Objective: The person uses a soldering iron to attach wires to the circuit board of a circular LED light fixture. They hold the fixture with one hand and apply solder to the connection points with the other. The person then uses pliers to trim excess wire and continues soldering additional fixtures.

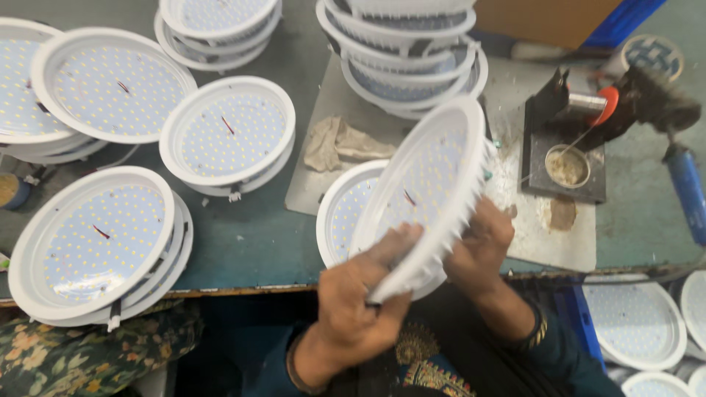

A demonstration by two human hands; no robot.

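Above the surface's (250,242) near edge, my left hand (357,305) and right hand (478,246) are both closed on the tilted round lamp panel (426,191); it looks light, stiff and probably fragile, best held by its rim.

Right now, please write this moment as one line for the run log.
left hand: holds round white lamp panel tilted | right hand: behind its rim | bench: more lamp panels

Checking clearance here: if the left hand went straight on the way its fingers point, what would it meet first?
The left hand points up and right along the tilted lamp it holds; beyond, probably the lamp stack at the table's far edge, though depth is unclear.
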